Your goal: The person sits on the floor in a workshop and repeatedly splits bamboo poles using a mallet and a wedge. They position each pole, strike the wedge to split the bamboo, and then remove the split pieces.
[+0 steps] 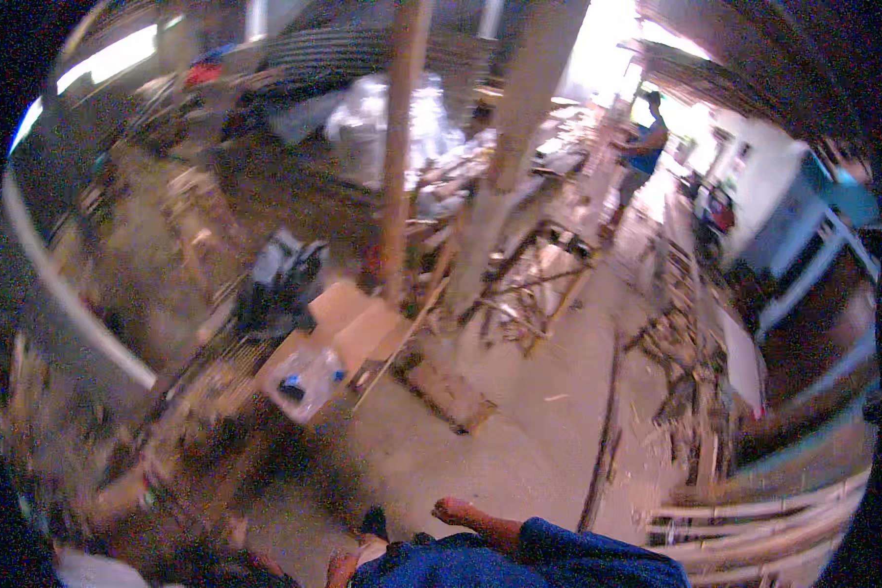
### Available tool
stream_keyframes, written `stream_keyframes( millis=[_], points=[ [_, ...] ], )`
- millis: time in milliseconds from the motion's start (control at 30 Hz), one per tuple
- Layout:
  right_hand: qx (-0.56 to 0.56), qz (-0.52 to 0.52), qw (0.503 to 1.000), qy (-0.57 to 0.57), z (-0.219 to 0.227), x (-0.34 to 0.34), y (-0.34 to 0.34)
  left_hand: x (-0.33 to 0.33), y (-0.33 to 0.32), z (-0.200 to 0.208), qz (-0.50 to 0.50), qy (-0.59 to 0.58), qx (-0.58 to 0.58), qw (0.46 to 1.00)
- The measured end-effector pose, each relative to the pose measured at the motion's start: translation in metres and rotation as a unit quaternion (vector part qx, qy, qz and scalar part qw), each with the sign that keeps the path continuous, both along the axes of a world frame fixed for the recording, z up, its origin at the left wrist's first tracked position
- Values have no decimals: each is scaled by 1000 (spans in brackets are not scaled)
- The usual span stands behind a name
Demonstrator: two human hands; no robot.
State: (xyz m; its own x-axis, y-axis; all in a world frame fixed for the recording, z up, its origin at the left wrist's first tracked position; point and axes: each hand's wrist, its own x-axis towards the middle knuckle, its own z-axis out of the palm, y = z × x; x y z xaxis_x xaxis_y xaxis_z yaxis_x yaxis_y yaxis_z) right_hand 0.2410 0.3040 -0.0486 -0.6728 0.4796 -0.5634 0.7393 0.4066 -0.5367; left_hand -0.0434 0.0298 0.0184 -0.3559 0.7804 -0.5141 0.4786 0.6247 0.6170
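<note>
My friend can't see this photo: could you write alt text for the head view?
The wearer's right hand extends from a blue sleeve, nothing visible in it, in this blurred, cluttered view. Ahead-left sits an open cardboard box with clear plastic; farther off, a person stands near wood piles.

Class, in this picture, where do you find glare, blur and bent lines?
Head view: glare washes out the far opening near the standing person; blur softens the right hand and cardboard box; toward the left rim, the pale pole looks curved.
</note>
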Motion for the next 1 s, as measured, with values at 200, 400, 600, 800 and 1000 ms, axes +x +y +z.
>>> stream_keyframes(
  millis=[200,400,600,800,1000],
  points=[
    [49,-222,959,170,86,-43,21,-48,104,15,-215,-48,-30,975],
    [29,-356,929,92,76,11,-11,-64,177,13,-351,-19,-59,934],
    [-61,-465,881,62,8,128,-69,-71,289,27,-393,78,-67,914],
    [109,-627,769,58,42,203,-48,5,382,27,-443,123,-46,887],
    [79,-729,679,30,94,312,-2,139,420,15,-524,122,23,843]
  ],
)
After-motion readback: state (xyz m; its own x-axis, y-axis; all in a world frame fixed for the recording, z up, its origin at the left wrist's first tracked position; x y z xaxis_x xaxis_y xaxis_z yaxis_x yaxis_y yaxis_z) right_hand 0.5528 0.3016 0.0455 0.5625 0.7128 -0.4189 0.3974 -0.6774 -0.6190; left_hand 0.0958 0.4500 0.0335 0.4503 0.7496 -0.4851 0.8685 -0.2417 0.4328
